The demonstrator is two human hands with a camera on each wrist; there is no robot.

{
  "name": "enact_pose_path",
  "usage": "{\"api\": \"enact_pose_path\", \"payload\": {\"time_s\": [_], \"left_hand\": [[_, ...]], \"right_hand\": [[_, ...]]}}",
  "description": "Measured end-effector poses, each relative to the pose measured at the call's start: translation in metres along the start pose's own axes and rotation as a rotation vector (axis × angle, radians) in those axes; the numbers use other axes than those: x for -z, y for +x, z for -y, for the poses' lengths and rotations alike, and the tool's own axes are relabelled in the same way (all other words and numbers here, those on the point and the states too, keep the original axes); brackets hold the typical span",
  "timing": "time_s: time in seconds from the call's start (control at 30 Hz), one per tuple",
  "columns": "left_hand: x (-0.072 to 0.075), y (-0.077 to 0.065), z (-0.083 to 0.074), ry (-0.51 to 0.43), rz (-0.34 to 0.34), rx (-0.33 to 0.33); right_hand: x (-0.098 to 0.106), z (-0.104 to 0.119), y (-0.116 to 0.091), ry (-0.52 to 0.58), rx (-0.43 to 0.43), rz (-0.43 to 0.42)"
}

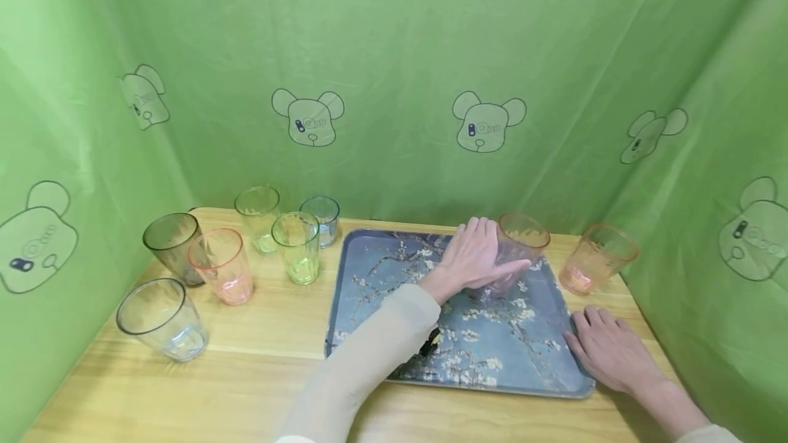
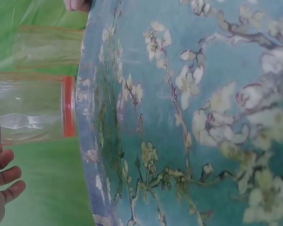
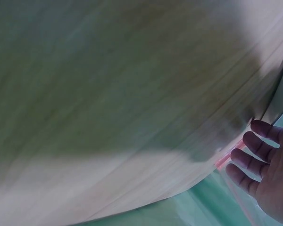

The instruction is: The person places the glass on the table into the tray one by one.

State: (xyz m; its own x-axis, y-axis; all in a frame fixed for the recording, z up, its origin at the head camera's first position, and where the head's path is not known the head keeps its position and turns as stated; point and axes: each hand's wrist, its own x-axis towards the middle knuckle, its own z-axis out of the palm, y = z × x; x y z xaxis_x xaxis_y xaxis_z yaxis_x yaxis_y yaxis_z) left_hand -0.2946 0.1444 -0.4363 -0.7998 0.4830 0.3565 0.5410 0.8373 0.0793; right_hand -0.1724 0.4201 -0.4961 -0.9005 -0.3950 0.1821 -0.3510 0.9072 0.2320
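My left hand (image 1: 470, 255) reaches over the far part of the flower-patterned blue tray (image 1: 474, 361). Its fingers stretch away and its thumb points right, in front of a clear pink-rimmed cup (image 1: 526, 241) standing over the tray. Seen from the left wrist, the fingers (image 2: 12, 178) show beside that clear cup (image 2: 28, 108), with a gap between. My right hand (image 1: 609, 347) lies flat near the tray's right edge, its thumb beside the tray rim. The right wrist view shows its fingers (image 3: 245, 165) spread, holding nothing.
Another pink cup (image 1: 594, 262) stands right of the tray. On the left are a clear cup (image 1: 175, 333), a dark grey cup (image 1: 172, 241), a pink cup (image 1: 228, 272), green cups (image 1: 297, 251) and a blue cup (image 1: 326, 221). Green curtains (image 1: 394, 39) enclose the wooden table (image 1: 258, 374).
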Motion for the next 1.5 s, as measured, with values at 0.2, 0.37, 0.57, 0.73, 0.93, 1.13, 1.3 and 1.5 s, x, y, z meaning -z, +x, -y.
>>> {"api": "enact_pose_path", "payload": {"time_s": [0.2,0.37,0.57,0.73,0.93,1.13,1.3,1.5], "left_hand": [[-0.009,0.006,-0.002,0.039,0.021,0.035],[-0.019,0.010,-0.003,0.049,0.038,0.067],[-0.027,0.013,-0.006,0.000,0.079,0.116],[-0.029,0.014,-0.010,-0.004,0.105,0.124],[-0.031,0.015,-0.013,0.026,0.099,0.116],[-0.034,0.019,-0.017,0.041,0.102,0.118],[-0.035,0.022,-0.020,0.038,0.100,0.136],[-0.034,0.026,-0.022,0.062,0.114,0.159]], "right_hand": [[0.000,0.000,0.000,0.000,0.005,-0.009],[0.000,0.001,-0.001,0.002,0.008,-0.023],[0.000,0.002,-0.002,0.003,0.007,-0.024],[0.000,0.002,-0.002,0.002,0.003,-0.014],[0.000,0.004,-0.001,0.004,0.007,-0.031],[0.000,0.004,-0.001,0.005,0.006,-0.030],[0.000,0.002,-0.001,0.004,-0.009,0.003],[0.000,0.001,0.000,0.007,-0.006,0.010]]}}
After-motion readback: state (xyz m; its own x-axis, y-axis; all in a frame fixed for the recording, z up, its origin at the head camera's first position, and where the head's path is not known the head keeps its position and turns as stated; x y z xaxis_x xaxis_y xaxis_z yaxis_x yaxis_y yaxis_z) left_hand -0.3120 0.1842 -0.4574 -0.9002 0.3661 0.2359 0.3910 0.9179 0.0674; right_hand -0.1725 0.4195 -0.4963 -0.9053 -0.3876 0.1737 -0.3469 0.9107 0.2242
